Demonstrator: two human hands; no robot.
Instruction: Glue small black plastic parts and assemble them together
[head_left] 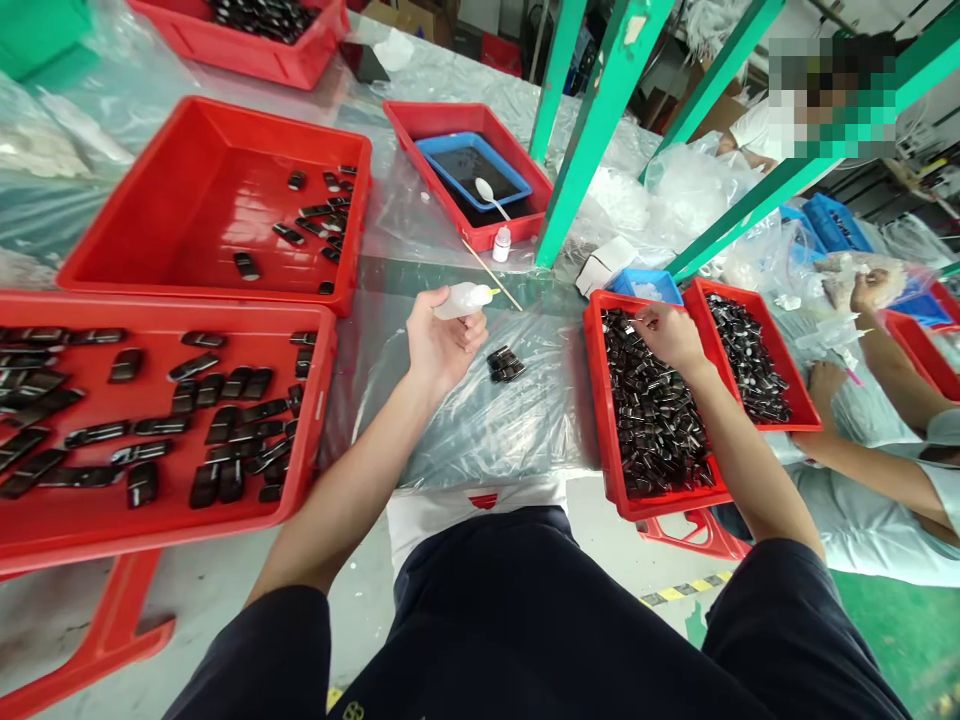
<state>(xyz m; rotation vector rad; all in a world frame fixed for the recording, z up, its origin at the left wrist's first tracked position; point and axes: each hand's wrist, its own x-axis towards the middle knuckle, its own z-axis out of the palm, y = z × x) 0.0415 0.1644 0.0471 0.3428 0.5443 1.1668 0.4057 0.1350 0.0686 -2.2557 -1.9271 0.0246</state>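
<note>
My left hand [442, 340] is closed around a small white squeeze bottle [463, 300] with a yellow tip, held over the plastic-covered table. A small pile of black parts [505, 364] lies on the plastic just right of that hand. My right hand [670, 335] reaches into a red tray [600, 400] full of small black parts, fingers pinched at the tray's far end. What the fingers pinch is too small to make out.
Red trays [315, 400] with black parts lie at the left, another [360, 200] behind. A red tray holding a blue tray and spoon [487, 190] stands at the back. Green frame posts [600, 120] rise beyond. Another person's hands [862, 290] work at the right beside more trays [802, 410].
</note>
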